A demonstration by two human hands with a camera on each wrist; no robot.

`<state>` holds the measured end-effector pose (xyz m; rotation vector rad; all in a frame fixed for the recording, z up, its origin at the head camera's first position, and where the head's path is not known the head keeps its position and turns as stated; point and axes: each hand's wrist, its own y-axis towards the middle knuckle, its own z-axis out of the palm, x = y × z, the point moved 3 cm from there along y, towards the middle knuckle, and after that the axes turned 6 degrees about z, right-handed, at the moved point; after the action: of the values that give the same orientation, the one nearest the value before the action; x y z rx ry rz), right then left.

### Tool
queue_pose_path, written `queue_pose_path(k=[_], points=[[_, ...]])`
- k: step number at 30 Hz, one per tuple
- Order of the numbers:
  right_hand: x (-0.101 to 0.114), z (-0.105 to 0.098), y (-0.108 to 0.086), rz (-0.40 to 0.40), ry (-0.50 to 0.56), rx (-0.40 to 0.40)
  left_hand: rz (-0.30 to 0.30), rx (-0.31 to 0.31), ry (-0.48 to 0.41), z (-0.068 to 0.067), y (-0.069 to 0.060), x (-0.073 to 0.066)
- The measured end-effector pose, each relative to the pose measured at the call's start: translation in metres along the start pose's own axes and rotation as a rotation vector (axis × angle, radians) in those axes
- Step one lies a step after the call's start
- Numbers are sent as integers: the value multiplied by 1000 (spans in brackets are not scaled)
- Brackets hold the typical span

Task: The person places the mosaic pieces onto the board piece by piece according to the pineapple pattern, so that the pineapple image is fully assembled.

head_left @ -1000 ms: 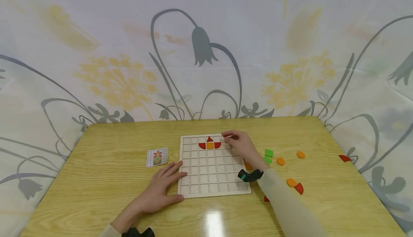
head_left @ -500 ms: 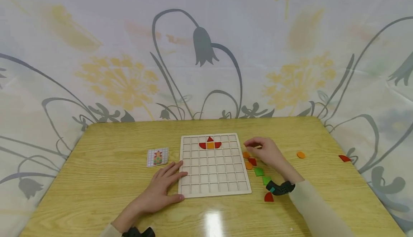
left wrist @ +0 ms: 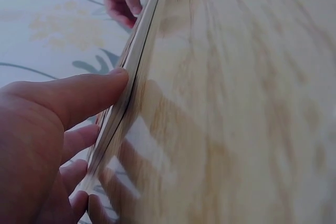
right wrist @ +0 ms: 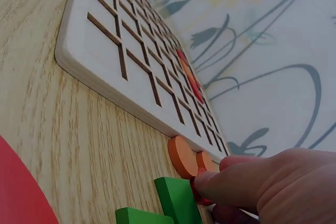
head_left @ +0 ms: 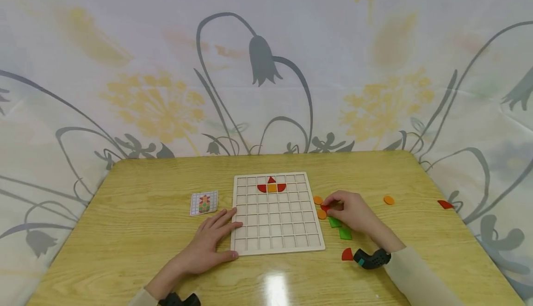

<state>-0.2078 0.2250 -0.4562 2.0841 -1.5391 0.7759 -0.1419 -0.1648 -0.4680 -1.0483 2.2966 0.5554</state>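
Note:
My left hand point(head_left: 206, 243) rests along the near left edge of a white grid board point(head_left: 270, 246), fingers spread; in the left wrist view its thumb point(left wrist: 100, 90) touches the board's side. Set in the board's upper rows are a red triangle point(head_left: 271, 180), an orange square point(head_left: 272, 188) and two red quarter-circles point(head_left: 281, 188). Right of the board, my right hand point(head_left: 351, 211) pinches a red tile point(right wrist: 199, 190) between thumb and fingertips. Two orange discs point(head_left: 322, 214) and two green tiles point(head_left: 345, 234) lie close beside it. The red tile's full shape is hidden.
A small pattern card point(head_left: 204, 203) lies left of the board. On the right are a red quarter-circle point(head_left: 347, 254), an orange disc point(head_left: 388, 200) and a red piece point(head_left: 445, 204) near the table's edge. A flower-patterned cloth point(head_left: 266, 111) hangs behind.
My right hand has moved from over the board's far right corner to the right and nearer, down onto the red tile among the loose pieces. The left hand has stayed put.

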Motion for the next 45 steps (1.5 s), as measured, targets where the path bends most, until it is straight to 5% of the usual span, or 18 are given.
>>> queue_pose_path(k=[14,24,39,45], points=[[9,-1,1,-2,-117,-51,3,7,-11,0,0,-1],[7,-4,2,40,-92,-71,6,1,-12,1,0,-1],[8,-10,5,79,57,-136,-8,3,-22,2,-1,1],[21,1,13,63,229,-66,-13,4,-11,1,-1,1]])
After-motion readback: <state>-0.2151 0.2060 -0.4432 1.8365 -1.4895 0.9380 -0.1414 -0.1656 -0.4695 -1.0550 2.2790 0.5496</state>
